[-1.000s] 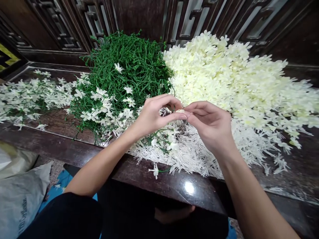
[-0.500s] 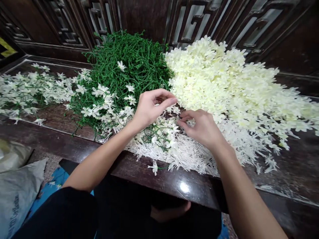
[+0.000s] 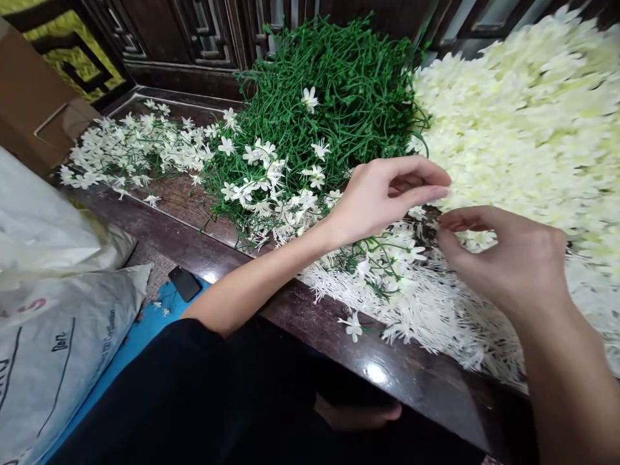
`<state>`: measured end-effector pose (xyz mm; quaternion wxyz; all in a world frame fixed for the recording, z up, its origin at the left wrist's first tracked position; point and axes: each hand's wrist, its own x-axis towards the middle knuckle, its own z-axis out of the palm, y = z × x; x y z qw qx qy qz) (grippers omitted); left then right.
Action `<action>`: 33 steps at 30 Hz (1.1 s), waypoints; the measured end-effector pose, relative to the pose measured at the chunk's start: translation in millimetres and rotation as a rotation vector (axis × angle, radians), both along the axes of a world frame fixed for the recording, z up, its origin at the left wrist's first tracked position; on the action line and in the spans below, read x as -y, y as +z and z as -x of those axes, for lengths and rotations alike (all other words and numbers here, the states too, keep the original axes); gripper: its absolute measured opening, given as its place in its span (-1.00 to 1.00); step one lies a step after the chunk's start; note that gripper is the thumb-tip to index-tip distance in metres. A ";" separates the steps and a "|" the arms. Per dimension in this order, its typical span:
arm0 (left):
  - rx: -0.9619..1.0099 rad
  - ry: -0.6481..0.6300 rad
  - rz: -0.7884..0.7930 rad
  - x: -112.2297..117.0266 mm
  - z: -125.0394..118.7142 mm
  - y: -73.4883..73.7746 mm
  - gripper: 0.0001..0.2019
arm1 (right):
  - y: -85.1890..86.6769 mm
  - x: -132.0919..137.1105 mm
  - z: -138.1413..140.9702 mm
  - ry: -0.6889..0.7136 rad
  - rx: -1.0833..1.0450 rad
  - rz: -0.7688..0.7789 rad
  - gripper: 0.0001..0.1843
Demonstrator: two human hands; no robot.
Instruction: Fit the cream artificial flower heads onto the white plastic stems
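Note:
My left hand hovers above the dark wooden bench, thumb and forefinger pinched at the edge of the cream petal heap; what they hold is too small to name. My right hand is just right of it, fingers curled in a pinch over the white spiky stamen pieces. A green stem sprig with white flowers lies under both hands. Behind the left hand rises a mound of bare green stems.
Finished flower sprigs lie along the bench's left end. White sacks and a dark phone sit on the blue floor mat at the left. A cardboard box stands at far left. Carved dark wood panels back the bench.
The view has swung left and closer. My hands parted after pinching together a second ago; the right dipped to the stamen pile and now sits beside the left again.

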<state>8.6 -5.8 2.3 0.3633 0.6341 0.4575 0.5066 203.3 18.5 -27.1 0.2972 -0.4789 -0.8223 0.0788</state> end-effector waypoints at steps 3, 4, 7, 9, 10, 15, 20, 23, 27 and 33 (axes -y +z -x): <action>0.014 -0.019 0.011 -1.0 -0.2 -1.0 -0.97 | -2.0 -0.2 1.6 -0.011 -0.075 -0.021 -0.86; 0.012 -0.018 0.019 -1.8 0.3 -1.2 -0.97 | -2.7 -0.1 2.2 -0.009 -0.115 -0.003 -0.86; 0.016 0.004 0.046 -4.8 3.5 0.0 -0.94 | -3.5 0.9 4.7 0.025 -0.375 0.118 -0.85; 0.044 0.025 0.084 -6.3 7.0 2.7 -0.90 | -1.5 1.9 7.1 0.067 -0.565 0.184 -0.85; 0.056 0.030 0.113 -6.8 8.8 4.4 -0.89 | 0.3 2.4 8.5 0.090 -0.615 0.188 -0.84; 0.130 -0.001 0.161 -5.3 14.6 11.9 -0.85 | 12.9 6.7 13.4 0.191 -0.754 0.207 -0.80; 0.095 -0.024 0.181 -3.0 11.9 13.5 -0.84 | 20.8 11.7 13.6 0.247 -0.790 0.182 -0.78; 0.076 -0.052 0.190 -2.7 9.4 12.5 -0.84 | 21.3 12.9 14.1 0.255 -0.815 0.176 -0.79; 0.061 -0.059 0.204 -2.4 6.9 12.2 -0.84 | 20.7 13.5 14.5 0.289 -0.799 0.198 -0.82; 0.027 -0.081 0.202 -1.3 6.5 13.5 -0.85 | 21.0 13.5 13.7 0.329 -0.785 0.241 -0.84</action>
